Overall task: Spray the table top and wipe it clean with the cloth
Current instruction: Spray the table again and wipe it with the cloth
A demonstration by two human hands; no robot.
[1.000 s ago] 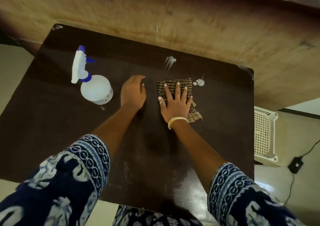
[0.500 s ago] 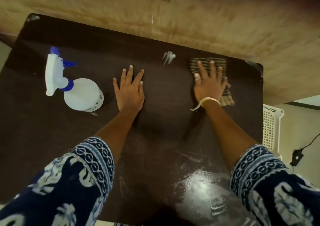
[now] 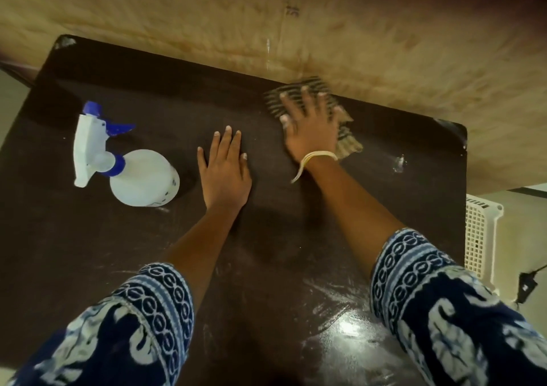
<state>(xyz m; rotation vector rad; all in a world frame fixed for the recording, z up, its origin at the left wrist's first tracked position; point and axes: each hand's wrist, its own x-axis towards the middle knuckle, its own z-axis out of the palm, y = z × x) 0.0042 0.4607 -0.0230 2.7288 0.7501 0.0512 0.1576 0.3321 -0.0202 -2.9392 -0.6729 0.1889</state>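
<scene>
Wiping step: right hand (image 3: 310,132), fingers spread flat, presses a striped brown cloth (image 3: 346,143) at the dark tabletop's (image 3: 296,223) far edge. Left hand (image 3: 224,170) rests flat mid-table. Likely next, a sweep toward the white droplet (image 3: 398,164) near the right edge.

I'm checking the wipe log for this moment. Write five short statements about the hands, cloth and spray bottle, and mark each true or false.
1. The right hand presses the striped cloth flat with spread fingers. True.
2. The left hand grips the spray bottle. False: it rests flat on the table top, beside the bottle.
3. The cloth is at the table's far edge. True.
4. The spray bottle stands at the person's right. False: it stands at the left.
5. A white splash mark remains right of the cloth. True.
</scene>
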